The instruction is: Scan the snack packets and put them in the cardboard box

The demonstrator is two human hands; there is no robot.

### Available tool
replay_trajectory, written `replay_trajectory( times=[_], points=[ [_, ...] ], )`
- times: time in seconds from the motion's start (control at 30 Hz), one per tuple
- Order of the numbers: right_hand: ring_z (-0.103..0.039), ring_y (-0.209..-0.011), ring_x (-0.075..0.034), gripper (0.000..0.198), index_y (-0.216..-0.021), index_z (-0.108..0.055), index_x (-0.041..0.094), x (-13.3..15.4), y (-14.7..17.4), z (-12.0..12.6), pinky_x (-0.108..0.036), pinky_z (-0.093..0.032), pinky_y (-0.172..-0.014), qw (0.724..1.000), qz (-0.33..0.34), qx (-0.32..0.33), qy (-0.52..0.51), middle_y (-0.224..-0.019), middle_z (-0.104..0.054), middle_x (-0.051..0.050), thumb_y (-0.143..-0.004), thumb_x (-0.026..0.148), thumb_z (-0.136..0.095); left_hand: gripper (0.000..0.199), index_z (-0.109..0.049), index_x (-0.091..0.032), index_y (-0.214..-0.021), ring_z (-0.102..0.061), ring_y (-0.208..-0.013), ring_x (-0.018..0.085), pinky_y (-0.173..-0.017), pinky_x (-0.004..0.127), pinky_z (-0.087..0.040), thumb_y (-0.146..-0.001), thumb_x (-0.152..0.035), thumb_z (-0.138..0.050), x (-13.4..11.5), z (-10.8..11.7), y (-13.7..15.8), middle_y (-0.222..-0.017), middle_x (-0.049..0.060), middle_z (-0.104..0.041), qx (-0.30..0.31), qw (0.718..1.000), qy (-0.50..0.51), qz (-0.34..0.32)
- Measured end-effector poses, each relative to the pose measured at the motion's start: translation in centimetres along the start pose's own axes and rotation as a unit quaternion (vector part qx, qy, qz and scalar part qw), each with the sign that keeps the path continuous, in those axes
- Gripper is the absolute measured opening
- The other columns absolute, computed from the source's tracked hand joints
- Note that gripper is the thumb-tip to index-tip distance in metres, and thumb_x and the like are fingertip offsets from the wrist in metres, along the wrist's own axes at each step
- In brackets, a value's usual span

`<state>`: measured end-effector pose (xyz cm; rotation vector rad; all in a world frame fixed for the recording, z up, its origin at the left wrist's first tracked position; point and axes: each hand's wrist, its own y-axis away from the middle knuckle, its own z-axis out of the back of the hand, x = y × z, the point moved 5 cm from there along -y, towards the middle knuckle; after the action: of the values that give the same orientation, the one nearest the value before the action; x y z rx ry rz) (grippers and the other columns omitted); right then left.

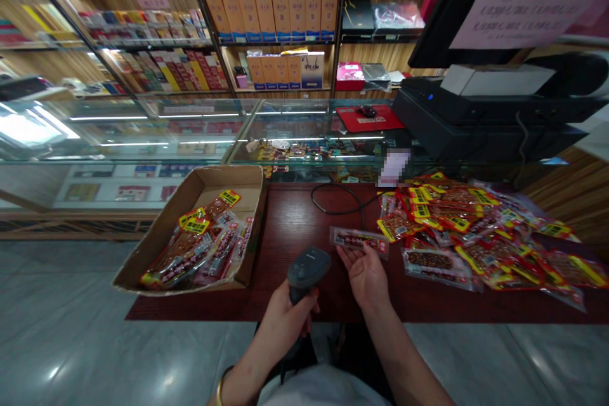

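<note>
My left hand (285, 314) is closed around the handle of a black barcode scanner (309, 264), its head tilted up above the front edge of the dark red table (285, 222). In my right hand (368, 279) a flat, clear-wrapped snack packet (359, 240) is gripped at its lower edge, thumb on top and fingers underneath. The packet lies to the right of the scanner head, with a gap between them. Right of my right hand spreads a heap of yellow-and-red snack packets (447, 206). One clear packet (438, 261) lies at the heap's near edge.
A shallow cardboard box (259, 203) with several packets stands at the table's left. A black cable (333, 210) loops behind my hands. Beyond are a glass counter (190, 130), a red mouse pad (390, 117), a black monitor (442, 19) and stocked shelves.
</note>
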<state>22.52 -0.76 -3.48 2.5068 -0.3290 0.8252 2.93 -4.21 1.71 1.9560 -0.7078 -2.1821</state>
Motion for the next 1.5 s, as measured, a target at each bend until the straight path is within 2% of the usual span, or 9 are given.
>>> replay_trajectory(
  times=[0.13,0.3,0.4,0.6,0.73,0.83,1.0,1.27,1.5],
  points=[
    [-0.075,-0.083,-0.019,0.030,-0.094,-0.068,0.024,-0.4,0.7,-5.9,-0.041,-0.063,-0.088,0.999,-0.013,0.051,-0.005,-0.085,-0.079,0.001,-0.080,0.048,-0.080,0.033,-0.058,-0.021,-0.073,-0.047,-0.033,0.009,-0.035,0.020,-0.035,-0.075,-0.050,-0.073,1.1,0.6,-0.7,-0.052,-0.004,-0.062,-0.028,0.998,0.047,0.017],
    [-0.072,-0.112,-0.027,0.046,-0.106,-0.070,0.024,-5.8,3.0,-17.9,-0.052,-0.057,-0.101,0.941,-0.110,0.304,0.104,-0.110,-0.078,-0.005,-0.077,0.059,-0.082,0.029,-0.057,-0.020,-0.072,-0.049,-0.035,0.009,-0.036,0.021,-0.037,-0.072,-0.046,-0.070,1.7,0.6,-0.5,-0.056,-0.002,-0.065,-0.031,0.998,0.047,0.012],
    [-0.068,-0.122,-0.027,0.053,-0.115,-0.072,0.028,-7.1,3.3,-19.7,-0.051,-0.051,-0.110,0.918,-0.084,0.342,0.183,-0.124,-0.075,-0.005,-0.072,0.052,-0.087,0.028,-0.058,-0.020,-0.070,-0.048,-0.034,0.009,-0.036,0.021,-0.037,-0.072,-0.045,-0.068,1.6,0.4,-0.1,-0.052,-0.003,-0.062,-0.032,0.999,0.039,0.009],
    [-0.070,-0.116,-0.024,0.033,-0.119,-0.074,0.027,6.0,-0.1,-6.7,-0.047,-0.049,-0.111,0.876,0.213,0.166,0.399,-0.125,-0.077,-0.007,-0.092,0.044,-0.066,0.032,-0.058,-0.020,-0.069,-0.047,-0.035,0.009,-0.036,0.019,-0.035,-0.076,-0.050,-0.068,2.0,0.6,-0.3,-0.046,-0.005,-0.056,-0.017,0.999,0.019,0.021],
    [-0.066,-0.121,-0.033,0.038,-0.123,-0.074,0.023,17.9,-0.8,6.6,-0.058,-0.044,-0.113,0.621,0.346,-0.038,0.702,-0.131,-0.073,-0.013,-0.094,0.039,-0.055,0.035,-0.059,-0.019,-0.077,-0.051,-0.035,0.009,-0.036,0.020,-0.038,-0.074,-0.052,-0.072,1.9,1.1,-1.1,-0.059,-0.002,-0.066,-0.015,0.999,0.026,0.012],
    [-0.063,-0.128,-0.035,0.044,-0.130,-0.071,0.021,20.8,-0.7,12.7,-0.058,-0.047,-0.111,0.455,0.346,-0.007,0.821,-0.136,-0.071,-0.015,-0.094,0.032,-0.049,0.036,-0.060,-0.019,-0.083,-0.053,-0.036,0.010,-0.035,0.020,-0.039,-0.074,-0.052,-0.073,1.5,1.0,-1.5,-0.063,-0.001,-0.068,-0.016,0.999,0.028,0.004],
    [-0.058,-0.137,-0.032,0.058,-0.144,-0.061,0.028,18.9,-0.6,14.4,-0.057,-0.050,-0.105,0.349,0.316,0.048,0.881,-0.148,-0.065,-0.010,-0.089,0.018,-0.045,0.034,-0.059,-0.019,-0.079,-0.052,-0.037,0.010,-0.035,0.020,-0.039,-0.073,-0.049,-0.073,1.3,-0.1,-1.3,-0.062,-0.001,-0.068,-0.011,1.000,0.020,0.005],
    [-0.069,-0.109,-0.034,0.048,-0.139,-0.064,0.022,19.8,-0.5,13.4,-0.052,-0.056,-0.095,0.369,0.340,0.046,0.864,-0.123,-0.073,-0.016,-0.092,0.028,-0.053,0.029,-0.061,-0.019,-0.073,-0.051,-0.036,0.010,-0.036,0.019,-0.040,-0.073,-0.045,-0.073,1.6,0.0,-0.6,-0.055,-0.002,-0.063,-0.008,1.000,0.001,0.012],
    [-0.067,-0.121,-0.029,0.034,-0.121,-0.073,0.027,18.1,1.4,7.7,-0.048,-0.052,-0.108,0.524,0.368,0.073,0.765,-0.129,-0.072,-0.010,-0.096,0.033,-0.051,0.029,-0.061,-0.019,-0.077,-0.053,-0.036,0.010,-0.035,0.019,-0.039,-0.071,-0.044,-0.074,1.0,1.0,-0.5,-0.061,-0.001,-0.068,-0.028,0.999,0.021,0.002]
  ],
)
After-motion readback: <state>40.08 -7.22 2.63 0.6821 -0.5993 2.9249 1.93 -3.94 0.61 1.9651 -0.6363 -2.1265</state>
